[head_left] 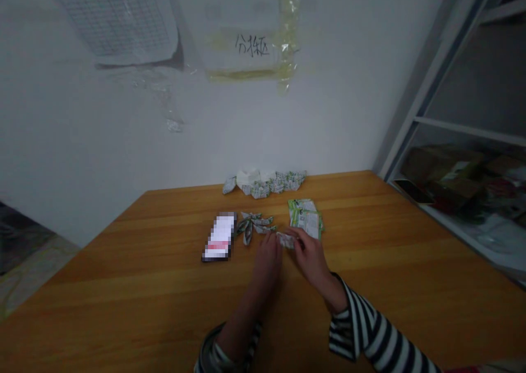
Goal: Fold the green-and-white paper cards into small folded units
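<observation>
A white wall (102, 143) rises beyond a wooden table (123, 291), well ahead of both hands, and a metal shelf unit (456, 126) stands ahead and to the right of them. High on the wall, a paper sign (246, 50) with handwritten Chinese characters is held by yellowed tape (287, 33), and a grid-printed sheet (113, 17) hangs to its left. The shelf holds brown packages (441, 167) and a phone (413, 191), both well to the right of the hands. On the table, a long row of crumpled white-and-green packets (265, 184) lies along the far edge, ahead of the hands. Nearer, just ahead and to the right of the right hand (312, 258), sits a stack of flat green-and-white packets (306, 217). Just ahead of the left hand (267, 260) lies a small cluster of folded packets (252, 224), and a pixelated rectangular object (219, 236) lies flat just to that hand's left. Both forearms come in from the bottom in striped black-and-white sleeves (370, 329). Between the hands, a small folded packet (285, 240) is pinched by the right hand's fingers (298, 241). The left hand is curled, its fingertips right beside the packet, but whether it grips the packet cannot be told.
</observation>
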`<state>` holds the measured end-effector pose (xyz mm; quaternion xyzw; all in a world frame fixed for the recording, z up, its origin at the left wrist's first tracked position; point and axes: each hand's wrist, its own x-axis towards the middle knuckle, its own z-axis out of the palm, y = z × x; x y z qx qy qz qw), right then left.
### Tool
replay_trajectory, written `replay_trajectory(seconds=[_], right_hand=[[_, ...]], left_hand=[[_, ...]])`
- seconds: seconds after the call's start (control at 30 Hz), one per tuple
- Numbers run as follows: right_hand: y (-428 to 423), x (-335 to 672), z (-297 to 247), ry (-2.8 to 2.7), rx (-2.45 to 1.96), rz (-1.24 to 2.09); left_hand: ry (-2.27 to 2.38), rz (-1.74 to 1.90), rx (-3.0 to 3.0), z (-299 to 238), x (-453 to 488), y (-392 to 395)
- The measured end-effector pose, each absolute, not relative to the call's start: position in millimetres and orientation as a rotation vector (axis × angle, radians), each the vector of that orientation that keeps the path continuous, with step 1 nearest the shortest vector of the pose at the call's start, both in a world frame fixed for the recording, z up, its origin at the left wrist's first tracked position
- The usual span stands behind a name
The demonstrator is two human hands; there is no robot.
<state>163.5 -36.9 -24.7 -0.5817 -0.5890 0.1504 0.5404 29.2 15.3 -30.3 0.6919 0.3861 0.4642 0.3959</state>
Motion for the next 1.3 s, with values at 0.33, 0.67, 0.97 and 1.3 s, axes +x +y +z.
replay_trajectory(seconds=[0.33,0.67,0.97,1.3], right_hand=[[-21,176,-41,-1.081,-1.142,1.005],[-24,185,-26,-1.067,-1.049,1.100],[-23,190,-27,-1.179,-1.101,1.040],[-19,185,-37,-1.075,-1.182,0.962]], left_hand=[[0.923,1.052,1.563,-24,24,25],[0.862,0.937,1.589,-17,19,28],[0.805,0.891,1.562,-9,14,30],[0.871,0.949,1.476,-15,14,32]])
